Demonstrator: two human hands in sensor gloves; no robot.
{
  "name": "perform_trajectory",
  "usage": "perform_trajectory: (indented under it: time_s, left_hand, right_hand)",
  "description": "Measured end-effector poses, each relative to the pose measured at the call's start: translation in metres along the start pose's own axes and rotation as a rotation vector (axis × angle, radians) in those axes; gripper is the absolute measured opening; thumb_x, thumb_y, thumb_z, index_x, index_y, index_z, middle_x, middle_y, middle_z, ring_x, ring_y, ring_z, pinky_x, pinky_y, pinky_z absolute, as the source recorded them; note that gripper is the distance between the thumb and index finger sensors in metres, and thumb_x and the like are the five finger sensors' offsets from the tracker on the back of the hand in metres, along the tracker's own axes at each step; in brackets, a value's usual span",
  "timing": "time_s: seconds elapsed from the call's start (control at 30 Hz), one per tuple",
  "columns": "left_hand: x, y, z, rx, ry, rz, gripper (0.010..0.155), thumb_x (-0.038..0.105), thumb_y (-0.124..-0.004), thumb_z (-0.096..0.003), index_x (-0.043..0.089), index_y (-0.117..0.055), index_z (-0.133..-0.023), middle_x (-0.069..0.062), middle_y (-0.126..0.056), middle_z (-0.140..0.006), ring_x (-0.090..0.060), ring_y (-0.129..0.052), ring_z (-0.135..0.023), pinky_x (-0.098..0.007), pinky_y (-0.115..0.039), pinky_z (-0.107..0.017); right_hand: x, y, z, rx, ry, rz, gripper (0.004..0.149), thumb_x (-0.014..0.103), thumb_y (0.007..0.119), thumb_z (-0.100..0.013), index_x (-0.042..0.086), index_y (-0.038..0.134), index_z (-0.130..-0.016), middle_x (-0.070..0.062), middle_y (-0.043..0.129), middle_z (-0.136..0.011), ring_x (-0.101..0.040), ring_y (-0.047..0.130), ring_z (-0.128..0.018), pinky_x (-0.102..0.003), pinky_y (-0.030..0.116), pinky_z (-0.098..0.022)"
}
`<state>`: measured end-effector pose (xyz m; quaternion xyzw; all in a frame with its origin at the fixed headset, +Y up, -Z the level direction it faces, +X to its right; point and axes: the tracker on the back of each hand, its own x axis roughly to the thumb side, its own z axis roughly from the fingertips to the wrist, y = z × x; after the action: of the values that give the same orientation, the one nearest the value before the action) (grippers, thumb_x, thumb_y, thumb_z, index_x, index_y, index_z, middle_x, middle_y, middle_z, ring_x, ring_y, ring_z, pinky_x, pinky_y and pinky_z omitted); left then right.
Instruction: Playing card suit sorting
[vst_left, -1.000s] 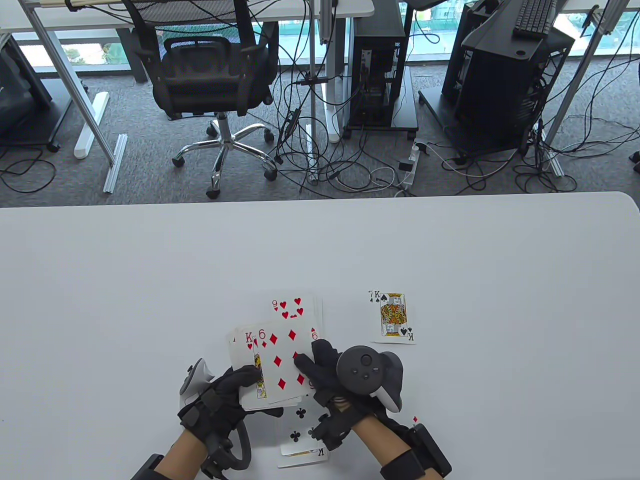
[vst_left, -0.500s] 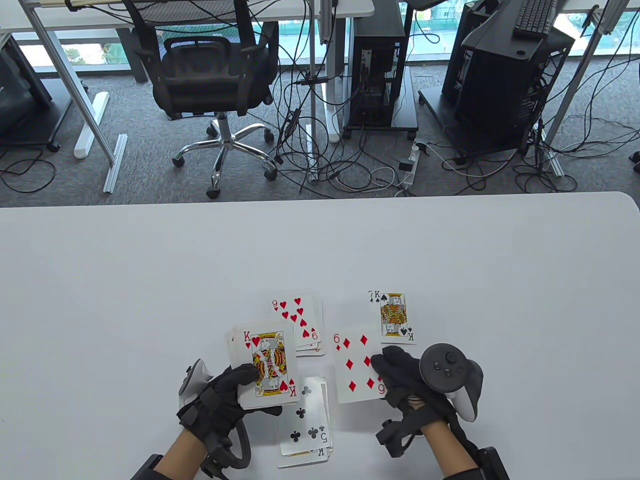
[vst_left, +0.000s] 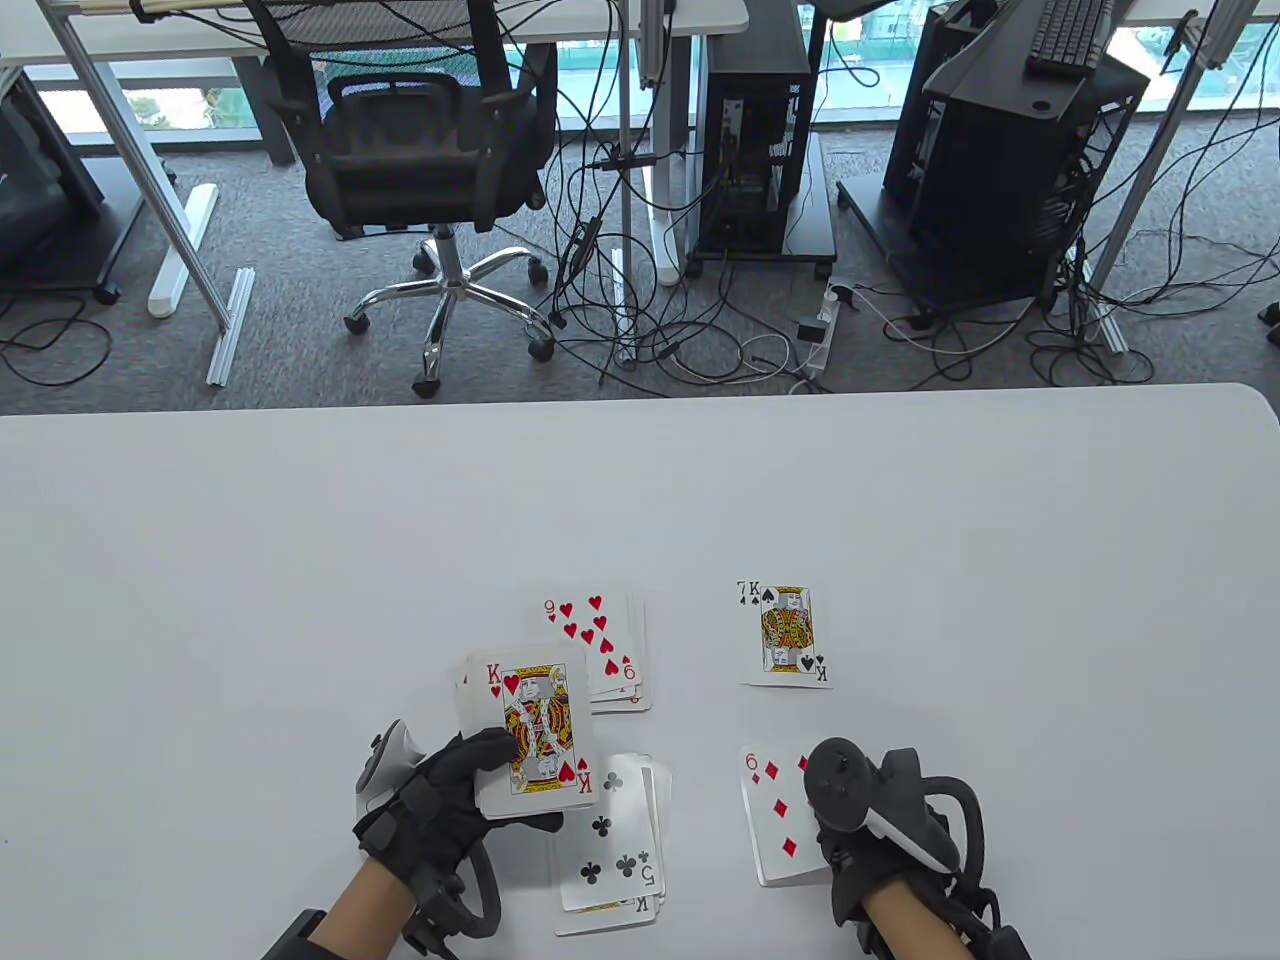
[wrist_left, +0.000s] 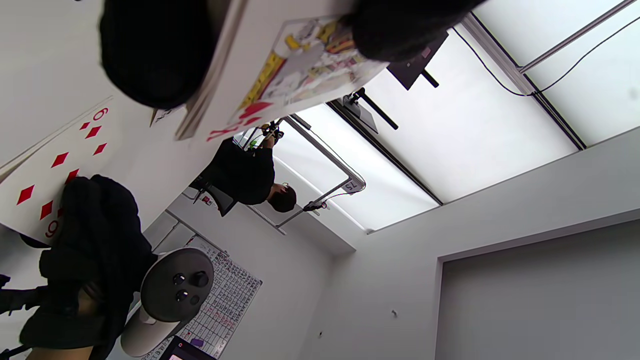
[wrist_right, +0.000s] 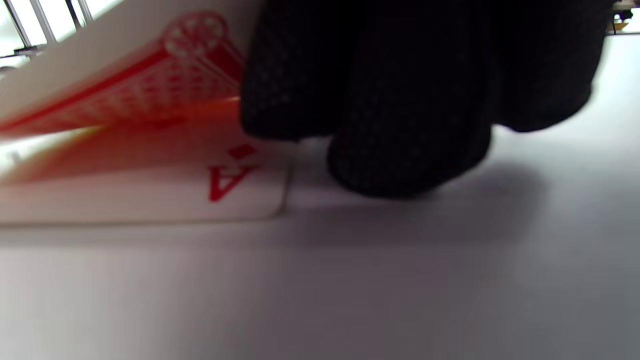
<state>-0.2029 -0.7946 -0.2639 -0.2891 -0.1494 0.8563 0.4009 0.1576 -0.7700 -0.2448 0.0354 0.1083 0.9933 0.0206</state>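
Table view: left hand (vst_left: 450, 800) in black sensor glove grips the held deck of white playing cards, king of hearts face-up on top (vst_left: 530, 730), thumb curled over the near-left edge. Deck's long axis runs near-to-far, tilted a bit left; it sits just beyond and right of the hand. Right hand (vst_left: 870, 850), black glove w/ grey tracker on its back, is over the six of diamonds card (vst_left: 775, 810), near-right on the white table (vst_left: 250, 560); card's long axis near-to-far, its "6" corner at far-left. The card sticks out left of the hand, and the tracker hides the fingers. Other piles: nine of hearts pile (vst_left: 600, 645) beyond the deck, five of clubs pile (vst_left: 612, 845) just right of left hand, king of spades pile (vst_left: 790, 635) beyond the right hand.

Left wrist view: black fingers (wrist_left: 155, 50) and thumb clamp the deck (wrist_left: 300, 65) at top; six of diamonds (wrist_left: 55, 165) at left, partly under the right hand (wrist_left: 95, 240).

Right wrist view: blurred. Black fingertips (wrist_right: 400, 100) curl down to the table beside a red-backed card (wrist_right: 125, 95) lifted at an angle over a face-up ace of diamonds (wrist_right: 150, 195). Can't tell if the fingers pinch the card.
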Motion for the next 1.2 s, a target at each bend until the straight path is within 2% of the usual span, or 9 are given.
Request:
perform_trajectory:
  time_s: [0.2, 0.4, 0.53, 0.7, 0.87, 1.0, 1.07, 1.2]
  left_hand:
    - [0.000, 0.000, 0.001, 0.002, 0.007, -0.001, 0.058, 0.039, -0.067, -0.0639, 0.023, -0.037, -0.111, -0.008, -0.055, -0.113, -0.042, -0.074, -0.093, -0.048, -0.083, -0.052]
    - [0.000, 0.001, 0.000, -0.003, 0.006, -0.004, 0.058, 0.039, -0.067, -0.0639, 0.023, -0.037, -0.111, -0.009, -0.055, -0.113, -0.042, -0.074, -0.093, -0.048, -0.083, -0.052]
    - [0.000, 0.001, 0.000, -0.004, 0.004, -0.005, 0.058, 0.039, -0.066, -0.0639, 0.023, -0.037, -0.112, -0.009, -0.055, -0.113, -0.042, -0.073, -0.093, -0.048, -0.083, -0.052]
    - [0.000, 0.001, 0.000, -0.004, 0.008, -0.005, 0.058, 0.040, -0.066, -0.0639, 0.023, -0.037, -0.111, -0.008, -0.054, -0.113, -0.042, -0.073, -0.093, -0.048, -0.083, -0.053]
    - [0.000, 0.001, 0.000, -0.005, 0.005, -0.007, 0.058, 0.040, -0.066, -0.0639, 0.023, -0.037, -0.112, -0.008, -0.054, -0.113, -0.043, -0.073, -0.093, -0.048, -0.083, -0.053]
    - [0.000, 0.002, 0.000, -0.006, 0.000, -0.008, 0.058, 0.040, -0.066, -0.0640, 0.023, -0.037, -0.112, -0.009, -0.054, -0.113, -0.043, -0.073, -0.093, -0.048, -0.082, -0.053]
    - [0.000, 0.002, 0.000, -0.007, -0.002, -0.010, 0.058, 0.040, -0.066, -0.0640, 0.023, -0.037, -0.112, -0.009, -0.054, -0.113, -0.043, -0.073, -0.093, -0.048, -0.082, -0.053]
    - [0.001, 0.003, 0.000, -0.007, -0.005, -0.017, 0.059, 0.040, -0.066, -0.0639, 0.023, -0.037, -0.112, -0.008, -0.054, -0.113, -0.043, -0.073, -0.093, -0.048, -0.082, -0.053]
  right_hand:
    - [0.010, 0.002, -0.001, 0.035, -0.022, 0.152, 0.058, 0.030, 0.070, -0.054, -0.020, 0.069, -0.081, -0.010, 0.093, -0.036, -0.029, 0.096, -0.025, -0.053, 0.081, -0.034]
    - [0.011, -0.007, -0.010, 0.155, 0.054, 0.100, 0.062, 0.033, 0.071, -0.054, -0.021, 0.067, -0.084, -0.016, 0.093, -0.045, -0.038, 0.096, -0.033, -0.058, 0.078, -0.038]
    - [0.023, -0.026, -0.012, 0.037, 0.010, 0.000, 0.061, 0.033, 0.070, -0.055, -0.022, 0.067, -0.083, -0.017, 0.093, -0.044, -0.039, 0.096, -0.033, -0.058, 0.078, -0.038]
    - [0.053, -0.045, -0.014, -0.102, -0.169, -0.221, 0.061, 0.033, 0.066, -0.056, -0.022, 0.068, -0.083, -0.017, 0.093, -0.045, -0.038, 0.096, -0.033, -0.058, 0.078, -0.038]
    - [0.085, -0.053, -0.019, -0.176, -0.336, -0.483, 0.062, 0.035, 0.063, -0.058, -0.021, 0.066, -0.084, -0.018, 0.093, -0.048, -0.040, 0.095, -0.036, -0.059, 0.078, -0.039]
    - [0.107, -0.058, -0.024, -0.219, -0.413, -0.624, 0.066, 0.038, 0.063, -0.058, -0.022, 0.064, -0.085, -0.019, 0.092, -0.051, -0.040, 0.095, -0.039, -0.059, 0.077, -0.040]
    - [0.121, -0.058, -0.027, -0.193, -0.446, -0.692, 0.071, 0.042, 0.064, -0.057, -0.022, 0.061, -0.088, -0.020, 0.090, -0.055, -0.042, 0.093, -0.043, -0.061, 0.075, -0.042]
    - [0.146, -0.053, -0.027, -0.159, -0.504, -0.690, 0.083, 0.048, 0.068, -0.054, -0.023, 0.050, -0.093, -0.023, 0.085, -0.063, -0.046, 0.090, -0.050, -0.064, 0.072, -0.045]
